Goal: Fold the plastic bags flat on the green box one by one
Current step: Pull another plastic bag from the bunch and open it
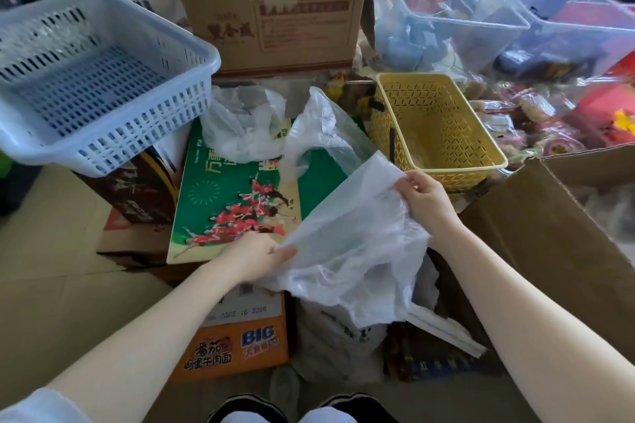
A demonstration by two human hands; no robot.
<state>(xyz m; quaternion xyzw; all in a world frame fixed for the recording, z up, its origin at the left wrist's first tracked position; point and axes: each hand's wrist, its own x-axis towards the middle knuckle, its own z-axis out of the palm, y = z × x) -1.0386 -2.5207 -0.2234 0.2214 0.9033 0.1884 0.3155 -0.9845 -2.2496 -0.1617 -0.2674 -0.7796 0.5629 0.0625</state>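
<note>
A translucent white plastic bag [347, 244] is stretched between my hands over the near right corner of the green box [206, 189]. My left hand [256, 256] pinches its lower left edge. My right hand [424, 197] grips its upper right corner. The bag's crumpled lower part hangs down past the box's front. Two more crumpled plastic bags lie at the box's far end, one white [240, 124] and one clearer [323, 134]. The box's top shows a printed picture of figures in red.
A pale blue basket [113, 144] stands at the left, a yellow basket [488, 154] at the right. A brown carton [271, 10] stands behind. An open cardboard box [549, 233] is at my right. An orange noodle carton [240, 343] sits below the green box.
</note>
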